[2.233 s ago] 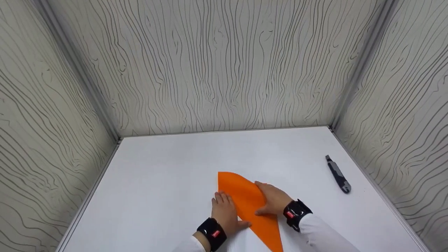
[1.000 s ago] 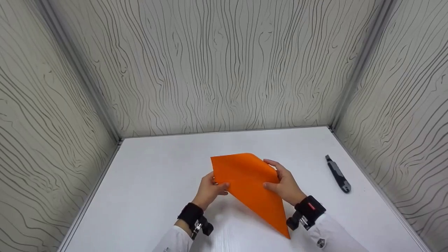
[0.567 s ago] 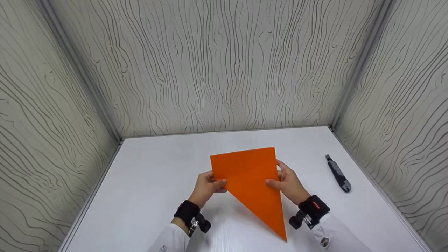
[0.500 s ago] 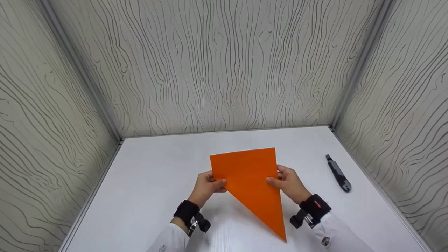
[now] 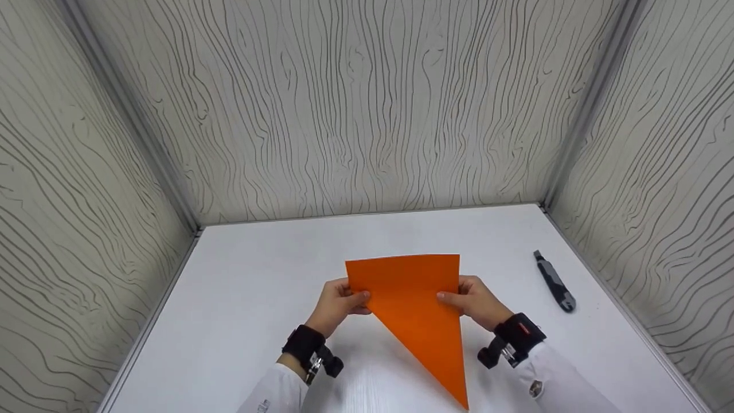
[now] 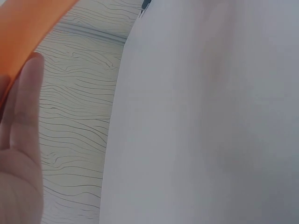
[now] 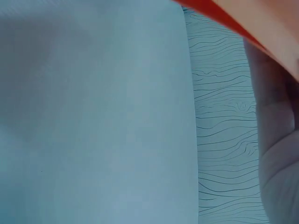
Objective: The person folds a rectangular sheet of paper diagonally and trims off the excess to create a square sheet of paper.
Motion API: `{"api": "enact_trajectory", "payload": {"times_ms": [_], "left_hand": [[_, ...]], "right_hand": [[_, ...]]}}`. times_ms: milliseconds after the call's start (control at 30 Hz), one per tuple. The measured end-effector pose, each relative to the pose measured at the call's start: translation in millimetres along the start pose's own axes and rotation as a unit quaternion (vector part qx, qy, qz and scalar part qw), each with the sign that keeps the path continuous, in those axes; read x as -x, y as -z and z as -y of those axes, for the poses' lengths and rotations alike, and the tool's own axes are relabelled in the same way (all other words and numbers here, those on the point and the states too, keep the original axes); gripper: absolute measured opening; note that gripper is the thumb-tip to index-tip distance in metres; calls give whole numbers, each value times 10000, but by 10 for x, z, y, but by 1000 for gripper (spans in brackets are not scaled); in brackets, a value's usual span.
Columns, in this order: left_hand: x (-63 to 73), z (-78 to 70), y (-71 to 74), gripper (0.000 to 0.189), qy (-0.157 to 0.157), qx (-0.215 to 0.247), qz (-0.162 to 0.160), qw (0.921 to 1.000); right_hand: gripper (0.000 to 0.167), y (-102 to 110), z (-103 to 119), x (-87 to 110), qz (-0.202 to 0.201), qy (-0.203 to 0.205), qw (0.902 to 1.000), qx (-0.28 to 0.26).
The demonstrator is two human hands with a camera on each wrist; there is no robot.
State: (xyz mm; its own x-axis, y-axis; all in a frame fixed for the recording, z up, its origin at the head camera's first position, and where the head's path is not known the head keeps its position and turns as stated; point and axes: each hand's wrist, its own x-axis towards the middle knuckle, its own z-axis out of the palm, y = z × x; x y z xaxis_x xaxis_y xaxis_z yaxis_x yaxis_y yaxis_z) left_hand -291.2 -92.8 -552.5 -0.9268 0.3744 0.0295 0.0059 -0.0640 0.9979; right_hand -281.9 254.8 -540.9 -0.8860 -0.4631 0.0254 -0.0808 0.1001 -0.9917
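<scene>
An orange sheet of paper (image 5: 410,304) is held up above the white table in the head view. Its top edge runs nearly straight across, and its lower left side slants down to a point at the bottom right. My left hand (image 5: 335,305) pinches the left edge, thumb on the front and fingers behind. On the right edge my right hand (image 5: 479,301) grips it the same way, with most fingers hidden behind the paper. Part of the orange paper (image 6: 25,32) and the left hand (image 6: 21,140) show in the left wrist view; the right wrist view shows the right hand (image 7: 278,135) beneath the paper's edge.
A black and grey utility knife (image 5: 554,281) lies on the right side of the white table (image 5: 258,275). Walls with a wood-grain pattern (image 5: 367,115) enclose the table at the back and both sides. Each wrist wears a black strap with a small camera.
Both hands have lifted the orange paper off the table and straightened its curled upper right corner. Since half a second ago its top edge has dropped slightly and its lower tip has moved nearer the body.
</scene>
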Motion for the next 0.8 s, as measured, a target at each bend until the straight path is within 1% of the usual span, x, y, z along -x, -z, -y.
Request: {"api": "enact_trajectory", "payload": {"times_ms": [100,300,467,633,700,800], "left_hand": [[3,-17,25,32,-66,9,149,9999],[-4,-50,101,30,-60,53,493,9988],[4,-85,148,29,-29,103,790,9968],[20,-97,170,31,-78,299,1095,9935],[24,-92,175,31,-118,320,1130,9930],[33,-76,183,31,-181,221,1013,9944]], "right_hand": [[41,14,3,-3,159,76,9997,-180],[38,40,-12,12,427,433,9974,-394],[38,71,2,27,402,471,9974,-357],[35,91,16,22,375,499,9973,-390],[33,94,16,18,386,522,9969,-437],[30,93,14,17,344,528,9971,-437]]}}
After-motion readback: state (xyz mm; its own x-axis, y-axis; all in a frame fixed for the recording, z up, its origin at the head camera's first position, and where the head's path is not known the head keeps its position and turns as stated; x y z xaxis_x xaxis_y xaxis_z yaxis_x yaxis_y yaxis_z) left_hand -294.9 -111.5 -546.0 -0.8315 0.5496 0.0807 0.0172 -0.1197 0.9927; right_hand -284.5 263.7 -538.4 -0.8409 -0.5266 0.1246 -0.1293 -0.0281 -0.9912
